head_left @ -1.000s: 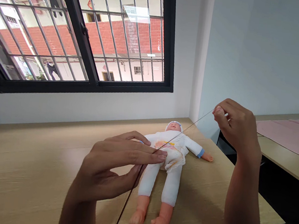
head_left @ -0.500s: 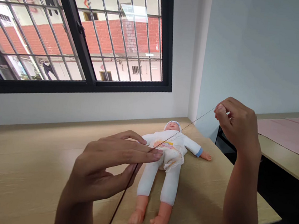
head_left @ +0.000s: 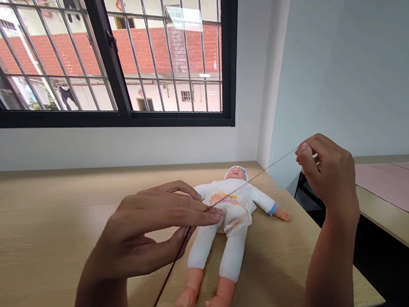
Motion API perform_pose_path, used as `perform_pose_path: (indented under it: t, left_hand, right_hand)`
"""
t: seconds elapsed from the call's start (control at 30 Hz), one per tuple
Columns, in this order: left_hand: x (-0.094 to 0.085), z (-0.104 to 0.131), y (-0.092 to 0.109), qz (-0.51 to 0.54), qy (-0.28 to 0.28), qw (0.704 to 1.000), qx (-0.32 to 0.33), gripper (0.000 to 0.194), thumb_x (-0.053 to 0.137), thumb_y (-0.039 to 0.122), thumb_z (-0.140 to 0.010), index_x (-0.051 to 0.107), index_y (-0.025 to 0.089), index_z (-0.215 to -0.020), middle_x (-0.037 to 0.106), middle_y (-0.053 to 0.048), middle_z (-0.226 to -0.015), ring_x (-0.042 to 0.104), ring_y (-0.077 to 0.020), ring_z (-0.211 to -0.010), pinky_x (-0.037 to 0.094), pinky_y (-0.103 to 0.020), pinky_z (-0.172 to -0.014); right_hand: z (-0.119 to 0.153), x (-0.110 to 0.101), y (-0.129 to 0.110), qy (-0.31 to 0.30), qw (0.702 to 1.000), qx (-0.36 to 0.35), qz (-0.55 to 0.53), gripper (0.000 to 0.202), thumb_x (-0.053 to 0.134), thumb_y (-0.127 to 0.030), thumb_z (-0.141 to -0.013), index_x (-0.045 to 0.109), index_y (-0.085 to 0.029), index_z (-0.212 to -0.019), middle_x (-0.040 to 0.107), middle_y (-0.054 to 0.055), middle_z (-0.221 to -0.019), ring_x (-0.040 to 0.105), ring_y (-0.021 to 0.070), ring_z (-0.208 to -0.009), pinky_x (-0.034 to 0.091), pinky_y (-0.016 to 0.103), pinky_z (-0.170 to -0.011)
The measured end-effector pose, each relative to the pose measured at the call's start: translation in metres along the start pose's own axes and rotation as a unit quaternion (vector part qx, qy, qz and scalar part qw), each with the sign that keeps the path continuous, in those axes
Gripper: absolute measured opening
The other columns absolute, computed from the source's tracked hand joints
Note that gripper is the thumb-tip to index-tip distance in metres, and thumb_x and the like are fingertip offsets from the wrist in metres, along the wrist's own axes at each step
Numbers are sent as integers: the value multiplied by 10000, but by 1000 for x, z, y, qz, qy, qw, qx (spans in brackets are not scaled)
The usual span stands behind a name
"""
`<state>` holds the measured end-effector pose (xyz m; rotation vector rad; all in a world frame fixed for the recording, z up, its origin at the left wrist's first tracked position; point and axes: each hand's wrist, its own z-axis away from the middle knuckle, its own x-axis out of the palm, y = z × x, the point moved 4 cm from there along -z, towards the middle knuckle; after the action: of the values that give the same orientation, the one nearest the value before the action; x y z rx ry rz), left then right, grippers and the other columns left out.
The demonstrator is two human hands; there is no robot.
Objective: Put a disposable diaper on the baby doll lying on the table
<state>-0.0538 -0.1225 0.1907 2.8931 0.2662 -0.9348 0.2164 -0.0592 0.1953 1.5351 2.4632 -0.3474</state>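
A thin dark strand of hair (head_left: 167,278) is stretched taut from the bottom edge up to the right, thicker near me and very fine at its far end. My left hand (head_left: 152,226) holds it partway along, pinched between the extended fingers. At the far end, my right hand (head_left: 329,175) grips the fine tip between thumb and bent fingers. Behind the hands, a baby doll (head_left: 234,255) in white clothes lies on its back on the wooden table (head_left: 51,234). My left fingers hide one of the doll's arms and part of its body.
A barred window (head_left: 150,113) with a black frame is in the wall behind the table. On the right, past a dark gap, stands another table (head_left: 395,227) with a pink cloth (head_left: 403,186) on it.
Both hands have shifted very slightly to the right, keeping the strand taut between them. The doll has not moved.
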Motion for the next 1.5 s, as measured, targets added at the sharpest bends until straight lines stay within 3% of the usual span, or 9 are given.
perform_pose_path:
  t: [0.43,0.9,1.13,1.5]
  left_hand:
    - [-1,2,-2,7,10,1000,6,326,565,124,-846,682,284,-1105,753,-8,-882,688,-177,-713,589,-350,-671]
    - [-1,1,1,0,7,1000,16,379,555,60,-816,683,264,-1109,753,-9,-891,682,-166,-709,592,-341,-668]
    - [0,0,3,-6,14,1000,-15,391,557,53,-823,678,285,-1115,752,-3,-913,683,-168,-730,594,-344,-686]
    - [-3,0,2,-5,-2,1000,22,415,547,-28,-767,682,206,-1082,751,-15,-916,685,-146,-749,584,-306,-725]
  right_hand:
    - [1,1,4,2,1000,8,4,252,410,-185,-882,484,-189,-640,593,17,-703,478,113,-552,310,265,-508]
    - [1,-1,3,8,1000,11,4,249,415,-175,-878,484,-190,-640,596,19,-707,483,113,-563,311,264,-515]
    - [1,-1,3,4,1000,23,4,254,409,-186,-888,497,-186,-650,597,20,-716,493,110,-574,310,261,-522]
    - [1,1,4,6,1000,19,7,284,394,-209,-900,498,-176,-638,583,7,-704,476,93,-563,309,242,-531]
